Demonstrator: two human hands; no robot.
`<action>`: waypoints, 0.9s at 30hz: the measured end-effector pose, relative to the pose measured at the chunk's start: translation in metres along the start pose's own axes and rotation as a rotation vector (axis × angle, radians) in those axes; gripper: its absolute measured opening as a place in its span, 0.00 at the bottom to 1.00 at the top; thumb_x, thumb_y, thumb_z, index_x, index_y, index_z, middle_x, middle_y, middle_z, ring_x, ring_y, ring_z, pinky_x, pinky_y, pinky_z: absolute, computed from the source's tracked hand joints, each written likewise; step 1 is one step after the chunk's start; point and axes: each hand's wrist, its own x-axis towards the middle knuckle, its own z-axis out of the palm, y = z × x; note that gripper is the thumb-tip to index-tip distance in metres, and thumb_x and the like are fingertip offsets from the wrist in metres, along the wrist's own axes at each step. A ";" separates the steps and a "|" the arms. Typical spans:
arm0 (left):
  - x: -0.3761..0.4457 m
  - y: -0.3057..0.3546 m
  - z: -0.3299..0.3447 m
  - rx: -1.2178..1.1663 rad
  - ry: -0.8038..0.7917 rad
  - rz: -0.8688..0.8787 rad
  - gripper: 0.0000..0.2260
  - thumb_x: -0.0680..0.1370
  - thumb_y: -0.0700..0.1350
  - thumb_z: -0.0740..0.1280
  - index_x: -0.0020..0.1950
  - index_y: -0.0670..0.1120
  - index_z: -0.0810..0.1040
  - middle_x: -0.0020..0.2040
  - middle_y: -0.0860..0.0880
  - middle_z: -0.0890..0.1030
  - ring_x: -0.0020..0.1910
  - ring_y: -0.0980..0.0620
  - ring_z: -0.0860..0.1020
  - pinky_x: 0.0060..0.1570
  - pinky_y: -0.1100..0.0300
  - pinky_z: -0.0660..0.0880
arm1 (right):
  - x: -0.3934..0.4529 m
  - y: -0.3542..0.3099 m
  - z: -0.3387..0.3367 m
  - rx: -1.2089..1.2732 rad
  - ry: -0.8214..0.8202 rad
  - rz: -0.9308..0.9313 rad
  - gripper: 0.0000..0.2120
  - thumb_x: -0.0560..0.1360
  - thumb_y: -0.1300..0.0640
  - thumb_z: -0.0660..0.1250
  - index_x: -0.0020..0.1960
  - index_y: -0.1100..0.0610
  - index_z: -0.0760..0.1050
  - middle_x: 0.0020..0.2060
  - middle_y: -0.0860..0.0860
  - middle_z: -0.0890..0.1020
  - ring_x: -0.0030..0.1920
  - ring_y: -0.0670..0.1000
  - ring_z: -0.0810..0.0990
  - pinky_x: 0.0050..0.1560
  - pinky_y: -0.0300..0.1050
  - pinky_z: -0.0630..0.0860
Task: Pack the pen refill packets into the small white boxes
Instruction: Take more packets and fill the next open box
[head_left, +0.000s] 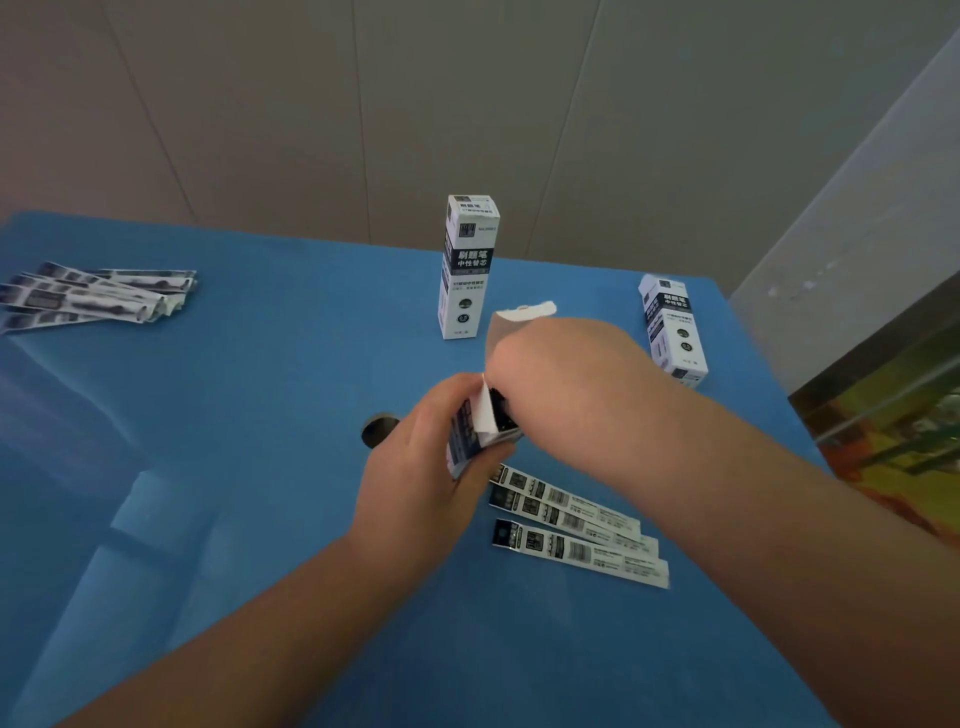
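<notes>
Roughly midway, judging by the table: two boxes look finished, one is in hand, and loose packets remain.
Scene: a blue table (208, 415) seen from above, with a pale panelled wall behind it.
Left hand (415, 467): curled round the lower part of a small white box (470, 441) that is held tilted near the middle of the table.
Right hand (550, 384): reaches across from the right, covering the open mouth of that box; its fingers are hidden under the hand, so I cannot tell what they pinch. A white flap (524, 314) sticks up behind the knuckles.
Step in hand: seemingly pushing packets in or tucking the flap; which one is unclear.
Done: a closed box (467, 270) stands upright beyond the hands, and a second box (672, 332) stands at the far right, leaning slightly. Both look sealed, though their contents cannot be seen.
Left to pack: three flat refill packets (576, 530) lie side by side just beneath the hands, and a fanned pile of packets (98, 296) lies well apart at the far left edge.
Other: a small dark round object (376, 428) lies just beside the left hand, partly hidden by it.
</notes>
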 end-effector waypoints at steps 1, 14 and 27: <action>0.000 -0.002 0.000 0.003 -0.012 -0.007 0.29 0.75 0.52 0.77 0.69 0.64 0.65 0.58 0.81 0.70 0.58 0.81 0.69 0.54 0.82 0.64 | -0.005 0.005 -0.004 0.008 0.044 -0.038 0.14 0.75 0.59 0.67 0.32 0.54 0.67 0.26 0.49 0.72 0.25 0.49 0.71 0.33 0.43 0.75; 0.004 -0.002 -0.001 0.014 -0.049 -0.004 0.29 0.75 0.48 0.78 0.67 0.65 0.66 0.58 0.80 0.72 0.58 0.80 0.69 0.54 0.82 0.65 | -0.008 0.010 0.007 0.030 0.142 -0.066 0.10 0.72 0.61 0.66 0.34 0.56 0.68 0.27 0.50 0.72 0.27 0.52 0.72 0.28 0.41 0.64; 0.007 -0.006 -0.003 -0.166 -0.016 -0.027 0.27 0.75 0.58 0.75 0.65 0.74 0.62 0.62 0.79 0.72 0.59 0.75 0.74 0.52 0.77 0.72 | -0.039 0.029 0.086 1.520 0.561 -0.086 0.23 0.63 0.43 0.79 0.54 0.37 0.72 0.58 0.39 0.82 0.45 0.53 0.81 0.44 0.52 0.80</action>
